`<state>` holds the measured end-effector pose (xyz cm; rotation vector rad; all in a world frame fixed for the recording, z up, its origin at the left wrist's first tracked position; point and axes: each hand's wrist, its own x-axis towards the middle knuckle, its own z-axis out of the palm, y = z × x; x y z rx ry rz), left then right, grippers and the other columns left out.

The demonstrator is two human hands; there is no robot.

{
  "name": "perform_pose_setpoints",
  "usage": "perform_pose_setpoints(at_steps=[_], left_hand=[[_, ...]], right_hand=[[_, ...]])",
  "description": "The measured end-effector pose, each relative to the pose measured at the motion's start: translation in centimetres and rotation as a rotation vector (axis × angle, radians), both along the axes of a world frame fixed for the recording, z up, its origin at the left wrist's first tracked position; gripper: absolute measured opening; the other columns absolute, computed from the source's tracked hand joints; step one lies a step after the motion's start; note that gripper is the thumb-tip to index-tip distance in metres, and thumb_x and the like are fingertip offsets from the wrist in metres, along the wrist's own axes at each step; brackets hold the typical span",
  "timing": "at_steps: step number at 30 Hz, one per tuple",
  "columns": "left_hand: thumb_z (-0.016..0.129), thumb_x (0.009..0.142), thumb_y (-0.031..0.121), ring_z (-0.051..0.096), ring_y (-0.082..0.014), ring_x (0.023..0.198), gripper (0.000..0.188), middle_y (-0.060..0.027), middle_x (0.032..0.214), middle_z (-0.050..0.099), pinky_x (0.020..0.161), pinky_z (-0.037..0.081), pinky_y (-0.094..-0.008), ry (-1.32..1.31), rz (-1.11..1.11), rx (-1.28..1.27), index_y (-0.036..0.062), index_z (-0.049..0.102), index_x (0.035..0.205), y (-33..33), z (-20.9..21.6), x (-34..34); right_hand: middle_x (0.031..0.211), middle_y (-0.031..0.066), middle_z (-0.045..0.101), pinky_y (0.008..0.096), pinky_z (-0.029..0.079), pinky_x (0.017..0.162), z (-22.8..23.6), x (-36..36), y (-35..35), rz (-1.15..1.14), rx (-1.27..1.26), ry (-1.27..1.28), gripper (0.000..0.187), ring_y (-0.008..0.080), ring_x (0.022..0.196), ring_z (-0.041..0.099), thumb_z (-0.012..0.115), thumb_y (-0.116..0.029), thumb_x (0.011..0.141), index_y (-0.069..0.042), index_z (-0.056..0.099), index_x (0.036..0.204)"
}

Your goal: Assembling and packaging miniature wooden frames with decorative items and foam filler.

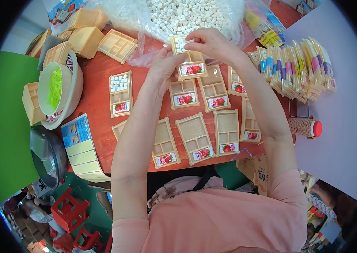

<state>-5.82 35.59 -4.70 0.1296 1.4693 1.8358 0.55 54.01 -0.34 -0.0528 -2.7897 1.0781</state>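
Observation:
My left hand (162,66) grips the side of a beige compartment tray (194,56), lifted over the other trays. White cubes (180,44) like small marshmallows fill its far compartment, and a strawberry-printed packet (192,69) lies in its near one. Over those cubes my right hand (211,43) is curled, thumb and fingertips close together; whether a cube is between them is hidden. A clear bag (138,25) holding a large heap of white cubes (187,16) lies just beyond both hands. On the left stands another tray (120,95) with cubes and a packet.
Several trays with strawberry packets (195,139) cover the red table (96,92). Left are stacked trays (86,42), a bowl of green strips (54,88) and a label sheet (83,145). Right are packed trays (296,69) and a red-lidded jar (304,127).

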Motion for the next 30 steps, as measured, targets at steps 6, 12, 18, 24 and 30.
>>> perform_pose_setpoints(at_steps=[6,12,18,24,30], left_hand=[[0.070,0.087,0.003,0.060,-0.0072,0.058,0.051,-0.0054,0.095,0.069,0.039,0.040,-0.0209,-0.055,-0.032,0.054,0.0029,0.049,0.134,0.2,0.1,0.5],[0.070,0.087,0.002,0.060,-0.0065,0.057,0.050,-0.0045,0.092,0.069,0.039,0.038,-0.0204,-0.071,-0.056,0.082,0.0025,0.049,0.133,-0.4,0.6,0.5],[0.070,0.087,0.003,0.059,-0.0058,0.057,0.049,-0.0031,0.089,0.068,0.039,0.037,-0.0200,-0.055,-0.059,0.054,0.0030,0.051,0.133,-0.6,0.4,0.8],[0.070,0.088,0.005,0.060,-0.0053,0.061,0.050,-0.0034,0.091,0.069,0.041,0.037,-0.0194,-0.041,-0.038,0.102,0.0036,0.052,0.134,-2.1,0.9,0.9],[0.070,0.089,0.007,0.061,-0.0055,0.066,0.049,-0.0052,0.099,0.070,0.045,0.038,-0.0196,-0.005,0.022,0.029,0.0052,0.051,0.135,-4.6,2.0,1.7]], right_hand=[[0.092,0.0131,0.070,0.0341,0.052,0.077,-1.5,-0.6,1.3,-0.055,0.012,0.127,0.028,0.0228,0.085,0.066,0.066,-0.025,0.093,-0.002,0.071,0.108],[0.099,0.0120,0.066,0.0330,0.051,0.076,-0.8,-0.4,-0.3,0.017,0.115,0.168,0.023,0.0215,0.087,0.065,0.065,-0.020,0.095,-0.001,0.071,0.107],[0.097,0.0141,0.067,0.0400,0.053,0.083,-1.0,-0.8,-1.1,0.044,0.134,0.147,0.024,0.0326,0.091,0.066,0.065,-0.028,0.092,-0.009,0.074,0.104],[0.088,0.0097,0.067,0.0318,0.051,0.071,0.2,0.1,-2.0,0.083,0.106,0.193,0.023,0.0182,0.077,0.063,0.069,-0.022,0.093,-0.002,0.071,0.104],[0.087,0.0041,0.067,0.0263,0.048,0.071,0.2,0.0,-3.1,0.052,-0.033,0.168,0.022,0.0096,0.076,0.058,0.068,-0.021,0.095,-0.002,0.071,0.106]])
